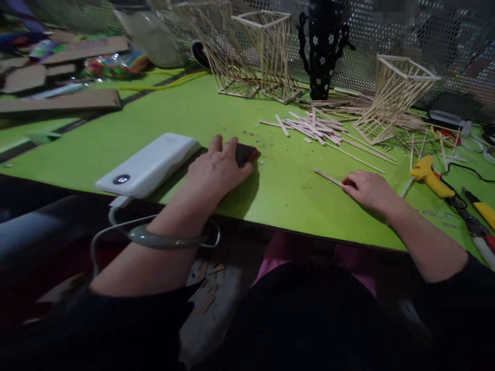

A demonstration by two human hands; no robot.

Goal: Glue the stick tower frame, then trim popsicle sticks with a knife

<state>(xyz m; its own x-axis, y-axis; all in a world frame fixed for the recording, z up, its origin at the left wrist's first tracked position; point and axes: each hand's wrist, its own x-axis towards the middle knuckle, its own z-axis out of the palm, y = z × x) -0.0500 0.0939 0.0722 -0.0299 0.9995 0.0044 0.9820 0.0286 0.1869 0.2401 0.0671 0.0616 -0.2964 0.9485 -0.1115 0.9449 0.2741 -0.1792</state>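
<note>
My left hand (216, 167) lies over what looks like a dark phone (244, 153) with a red edge, flat on the green table. Its fingers reach across the far side and the thumb sits along the near side, so most of the phone is hidden. Just left of that hand is a white power bank (154, 159) with a small lit display and a white cable (116, 214) plugged into its near end. My right hand (365, 189) pinches the end of a flat wooden stick (328, 176), which points to the left just above the tabletop.
A pile of wooden sticks (315, 125) lies ahead. Behind stand twisted stick frames (276, 56), another stick frame (398, 98), and a black flowered vase (320, 51). At right are a yellow glue gun (431, 176) and a yellow cutter (483, 211). Cardboard pieces (62, 100) occupy the left.
</note>
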